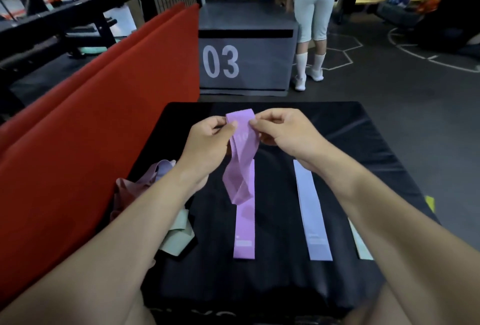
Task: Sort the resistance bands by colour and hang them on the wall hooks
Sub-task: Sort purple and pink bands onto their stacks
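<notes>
While both hands (pixel 244 140) pinch purple band (pixel 240 169), lavender band (pixel 313 210) lies flat.

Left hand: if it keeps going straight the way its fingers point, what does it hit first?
The left hand points rightward, pinching the purple band at its top. Straight on, it would meet the right hand, whose fingertips pinch the same band directly opposite. Depth looks about equal, though one view can't confirm.

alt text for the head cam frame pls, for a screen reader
Both hands, left hand and right hand, pinch the top of a twisted purple resistance band above a black padded box. Flat on the box lie a matching purple band, a lavender band and a pale green band; unsorted bands sit bunched at left.
</notes>
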